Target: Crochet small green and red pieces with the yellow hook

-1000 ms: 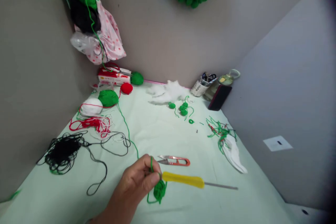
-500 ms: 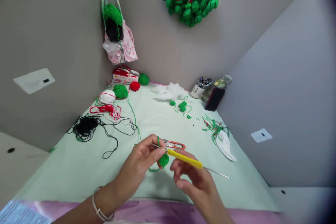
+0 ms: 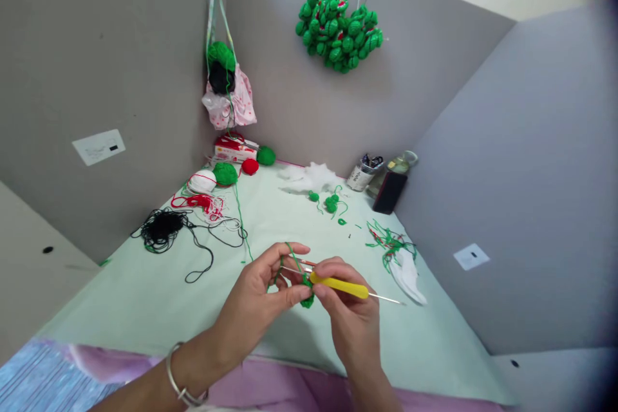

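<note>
My left hand [image 3: 258, 290] pinches a small green crochet piece [image 3: 308, 299] between thumb and fingers, with green yarn running over its raised index finger. My right hand [image 3: 350, 309] is closed around the yellow handle of a double-ended crochet hook [image 3: 345, 286]. One metal end of the hook points left into the stitches; the other sticks out to the right. Behind the hands lie orange-handled thread snips [image 3: 305, 262], partly covered by my fingers. From the green ball [image 3: 225, 174], a strand of yarn trails across the table toward my left hand.
Black yarn [image 3: 164, 228], a white ball [image 3: 201, 181] and a red ball [image 3: 250, 167] lie on the left. White stuffing [image 3: 313, 177], a pen cup [image 3: 363, 174] and a phone [image 3: 390, 192] stand farther back. Yarn scraps [image 3: 391, 241] lie right. Green crocheted pieces [image 3: 338, 29] hang on the wall.
My right hand has come in from loosely spread fingers to a grip on the yellow hook handle. My left index finger has lifted and straightened, drawing up the yarn. The camera view has tilted.
</note>
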`<state>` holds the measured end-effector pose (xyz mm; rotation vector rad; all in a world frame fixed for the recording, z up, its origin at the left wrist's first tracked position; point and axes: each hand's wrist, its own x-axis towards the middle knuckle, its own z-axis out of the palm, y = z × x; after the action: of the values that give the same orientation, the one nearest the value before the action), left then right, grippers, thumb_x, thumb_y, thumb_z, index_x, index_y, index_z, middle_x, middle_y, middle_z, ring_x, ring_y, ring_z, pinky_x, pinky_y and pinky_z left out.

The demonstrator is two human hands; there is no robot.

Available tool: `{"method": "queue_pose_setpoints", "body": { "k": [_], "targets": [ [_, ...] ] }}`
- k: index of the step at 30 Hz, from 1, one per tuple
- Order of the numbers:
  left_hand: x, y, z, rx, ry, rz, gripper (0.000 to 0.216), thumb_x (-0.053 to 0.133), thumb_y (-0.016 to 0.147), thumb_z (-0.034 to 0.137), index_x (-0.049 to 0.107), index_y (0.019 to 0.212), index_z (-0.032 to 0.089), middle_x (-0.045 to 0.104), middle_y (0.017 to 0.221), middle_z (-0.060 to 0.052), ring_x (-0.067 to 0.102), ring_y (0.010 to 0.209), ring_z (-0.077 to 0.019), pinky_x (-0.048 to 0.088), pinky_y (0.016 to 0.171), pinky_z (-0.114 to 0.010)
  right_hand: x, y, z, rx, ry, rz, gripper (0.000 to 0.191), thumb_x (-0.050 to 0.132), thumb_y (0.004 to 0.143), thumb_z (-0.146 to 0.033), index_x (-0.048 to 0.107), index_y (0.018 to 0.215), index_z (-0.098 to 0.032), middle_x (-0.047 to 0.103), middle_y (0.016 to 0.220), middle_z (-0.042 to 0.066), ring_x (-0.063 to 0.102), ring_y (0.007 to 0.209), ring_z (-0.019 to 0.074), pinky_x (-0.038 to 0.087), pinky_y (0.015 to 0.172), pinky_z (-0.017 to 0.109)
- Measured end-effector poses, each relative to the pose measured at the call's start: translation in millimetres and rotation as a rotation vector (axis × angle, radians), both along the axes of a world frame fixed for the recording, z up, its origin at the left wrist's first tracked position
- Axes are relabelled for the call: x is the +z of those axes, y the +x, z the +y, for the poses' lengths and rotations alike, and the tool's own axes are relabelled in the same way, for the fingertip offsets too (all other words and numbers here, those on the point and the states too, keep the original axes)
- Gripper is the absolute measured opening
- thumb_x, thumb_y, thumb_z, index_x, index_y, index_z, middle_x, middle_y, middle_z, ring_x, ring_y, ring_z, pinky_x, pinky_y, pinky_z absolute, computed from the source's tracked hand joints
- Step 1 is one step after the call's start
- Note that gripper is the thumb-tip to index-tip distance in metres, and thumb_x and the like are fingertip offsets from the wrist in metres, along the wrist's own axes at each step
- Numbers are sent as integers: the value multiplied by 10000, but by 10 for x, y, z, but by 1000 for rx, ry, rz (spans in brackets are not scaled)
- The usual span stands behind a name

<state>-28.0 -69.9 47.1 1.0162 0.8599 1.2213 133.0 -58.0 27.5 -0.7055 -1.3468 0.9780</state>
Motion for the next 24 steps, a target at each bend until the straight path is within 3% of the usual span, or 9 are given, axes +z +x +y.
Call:
{"method": "queue_pose_setpoints", "body": {
  "k": [4,7,9,11,13,17,21,24],
  "targets": [
    [38,94,148,51,-9,20,424,872,764,256,705,1150,200,651,836,27,584,655,-108,464,633,-241,20,21,74,-141,118,-152,205,727,936,-150,818,1038,-303,698,912,30,684,836,163,557,662,260],
    [42,171,213,8,-101,-79,482,876,764,279,685,1195,178,649,844,27,499,496,-56,344,471,-218,-13,17,143,-242,252,-229,311,671,954,-82,801,1108,-320,690,934,32,684,850,160,564,673,263],
    [24,215,198,-13,-195,-213,505,868,788,289,674,1238,169,666,866,6,561,554,-70,368,493,-206,-56,-4,163,-307,310,-241,342,654,956,-55,791,1125,-319,689,939,32,684,834,157,563,664,264],
    [-4,241,152,-5,-279,-340,485,863,814,293,684,1245,164,683,903,-15,628,689,-98,464,626,-209,-102,-33,155,-351,338,-242,335,641,962,-52,786,1120,-309,692,940,35,683,825,158,559,653,265],
    [-33,242,104,6,-316,-392,443,857,838,318,706,1227,167,686,914,-14,622,740,-101,494,727,-228,-134,-55,128,-339,323,-235,289,638,972,-79,781,1098,-295,699,939,38,685,838,166,560,660,273],
    [-75,185,63,51,-242,-282,443,864,847,357,733,1242,207,657,813,28,584,773,-106,467,783,-228,-119,-52,78,-223,202,-201,154,656,995,-199,779,1055,-270,719,914,39,683,840,172,557,676,277],
    [-103,130,76,80,-154,-205,491,891,817,348,732,1266,229,705,832,15,640,860,-149,479,883,-284,-32,-25,82,-106,50,-101,222,615,1030,-339,804,1039,-223,714,894,53,682,762,161,579,658,277],
    [-112,129,91,94,-134,-228,563,919,778,320,723,1299,236,714,860,8,658,850,-160,504,875,-304,-8,-27,86,-86,45,-43,212,620,1027,-335,791,991,-213,693,864,43,681,726,157,587,634,277]
  ]
}}
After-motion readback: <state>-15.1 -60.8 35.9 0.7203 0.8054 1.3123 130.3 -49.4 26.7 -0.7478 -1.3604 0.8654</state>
